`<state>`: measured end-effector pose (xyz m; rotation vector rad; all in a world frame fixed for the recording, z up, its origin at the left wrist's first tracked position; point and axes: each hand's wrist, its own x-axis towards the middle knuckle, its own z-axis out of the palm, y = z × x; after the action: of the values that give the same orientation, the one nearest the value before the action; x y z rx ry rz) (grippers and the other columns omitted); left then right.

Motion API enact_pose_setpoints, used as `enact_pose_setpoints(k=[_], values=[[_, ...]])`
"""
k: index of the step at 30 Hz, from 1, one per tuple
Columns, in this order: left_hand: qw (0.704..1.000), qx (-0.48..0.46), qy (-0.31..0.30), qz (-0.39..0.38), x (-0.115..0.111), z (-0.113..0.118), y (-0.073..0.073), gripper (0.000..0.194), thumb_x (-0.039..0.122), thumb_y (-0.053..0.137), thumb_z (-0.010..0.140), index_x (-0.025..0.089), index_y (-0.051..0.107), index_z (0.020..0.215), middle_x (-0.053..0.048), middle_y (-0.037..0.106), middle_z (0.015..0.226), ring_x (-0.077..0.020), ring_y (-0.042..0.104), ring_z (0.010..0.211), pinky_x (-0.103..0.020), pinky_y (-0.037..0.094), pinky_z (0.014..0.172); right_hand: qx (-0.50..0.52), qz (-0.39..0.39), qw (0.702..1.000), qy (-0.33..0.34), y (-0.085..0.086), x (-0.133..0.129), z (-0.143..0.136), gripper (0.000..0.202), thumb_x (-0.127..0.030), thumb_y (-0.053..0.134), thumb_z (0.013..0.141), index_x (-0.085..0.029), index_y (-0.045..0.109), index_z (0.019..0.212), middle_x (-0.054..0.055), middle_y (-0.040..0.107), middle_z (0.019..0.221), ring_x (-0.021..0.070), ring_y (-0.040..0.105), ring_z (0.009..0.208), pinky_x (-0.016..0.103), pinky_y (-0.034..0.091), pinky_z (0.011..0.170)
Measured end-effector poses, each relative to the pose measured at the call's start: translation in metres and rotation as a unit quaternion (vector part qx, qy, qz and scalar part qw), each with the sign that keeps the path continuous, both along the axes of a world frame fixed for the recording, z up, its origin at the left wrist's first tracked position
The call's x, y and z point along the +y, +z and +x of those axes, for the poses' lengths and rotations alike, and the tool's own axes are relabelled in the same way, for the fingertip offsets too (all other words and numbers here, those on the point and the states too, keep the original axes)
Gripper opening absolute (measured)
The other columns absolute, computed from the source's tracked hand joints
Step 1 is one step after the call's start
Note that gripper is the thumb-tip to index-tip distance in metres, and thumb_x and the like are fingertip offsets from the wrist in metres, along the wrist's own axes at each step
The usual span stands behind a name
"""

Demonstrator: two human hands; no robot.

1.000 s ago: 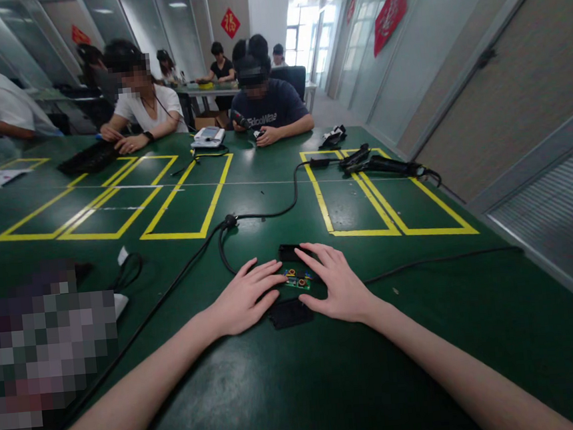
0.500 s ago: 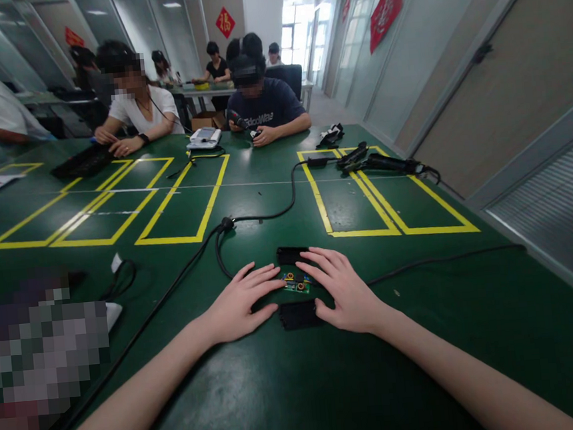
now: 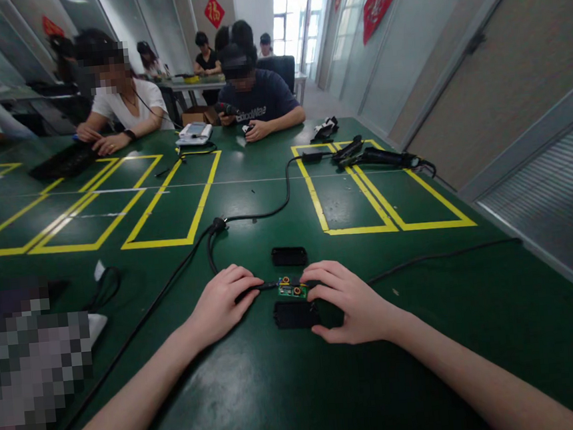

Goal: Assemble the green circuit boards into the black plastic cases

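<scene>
A small green circuit board (image 3: 292, 291) with ring-shaped copper coils lies between two halves of a black plastic case. One case half (image 3: 289, 255) is beyond the board, and the other case half (image 3: 296, 314) is on the near side. My left hand (image 3: 226, 302) pinches the black cable (image 3: 269, 286) that runs into the board's left end. At the board's right end is my right hand (image 3: 349, 301), its fingers curved and the thumb spread away from them. Its fingertips are at the board's edge; whether they touch it I cannot tell.
Black cords (image 3: 285, 202) cross the green table (image 3: 262, 391), joined at a plug (image 3: 218, 225). Yellow tape outlines (image 3: 158, 242) mark the far half. A black tool-like object (image 3: 382, 158) lies back right. Two people work across the table, one holding a drill (image 3: 228, 108).
My left hand has drawn in and closed on the cable left of the board. My right hand has shifted off the case halves, uncovering them and the board. The view has tilted slightly.
</scene>
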<state>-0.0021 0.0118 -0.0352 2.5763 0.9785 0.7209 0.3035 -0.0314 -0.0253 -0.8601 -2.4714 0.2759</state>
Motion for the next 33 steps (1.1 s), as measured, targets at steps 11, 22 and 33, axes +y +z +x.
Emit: enact_pose_setpoints(k=[11, 22, 33], values=[[1.0, 0.0, -0.005, 0.008, 0.0, 0.001, 0.002, 0.027, 0.025, 0.047, 0.109, 0.019, 0.073, 0.115, -0.009, 0.071, 0.104, -0.0216, 0.063, 0.094, -0.035, 0.055, 0.083, -0.007, -0.014, 0.998, -0.054, -0.006, 0.015, 0.022, 0.017, -0.033, 0.064, 0.098, -0.02, 0.069, 0.108, 0.013, 0.07, 0.116, 0.0273, 0.067, 0.105, 0.045, 0.057, 0.088], [0.999, 0.002, -0.021, 0.033, 0.012, 0.001, 0.001, 0.03, 0.024, 0.046, 0.109, 0.021, 0.074, 0.117, -0.008, 0.071, 0.104, -0.0208, 0.062, 0.093, -0.033, 0.054, 0.08, -0.036, -0.002, 0.994, -0.104, -0.013, 0.023, 0.024, 0.024, -0.028, 0.05, 0.107, -0.021, 0.073, 0.108, 0.009, 0.073, 0.097, 0.0231, 0.069, 0.089, 0.037, 0.059, 0.077], [1.0, 0.023, 0.017, 0.011, 0.014, 0.004, -0.003, 0.032, 0.03, 0.041, 0.111, 0.018, 0.071, 0.115, -0.007, 0.07, 0.098, -0.0193, 0.067, 0.089, -0.03, 0.055, 0.08, -0.062, -0.024, 0.989, -0.134, -0.016, 0.023, 0.026, 0.029, -0.034, 0.047, 0.11, -0.021, 0.072, 0.115, 0.009, 0.078, 0.103, 0.0198, 0.076, 0.085, 0.03, 0.06, 0.077]])
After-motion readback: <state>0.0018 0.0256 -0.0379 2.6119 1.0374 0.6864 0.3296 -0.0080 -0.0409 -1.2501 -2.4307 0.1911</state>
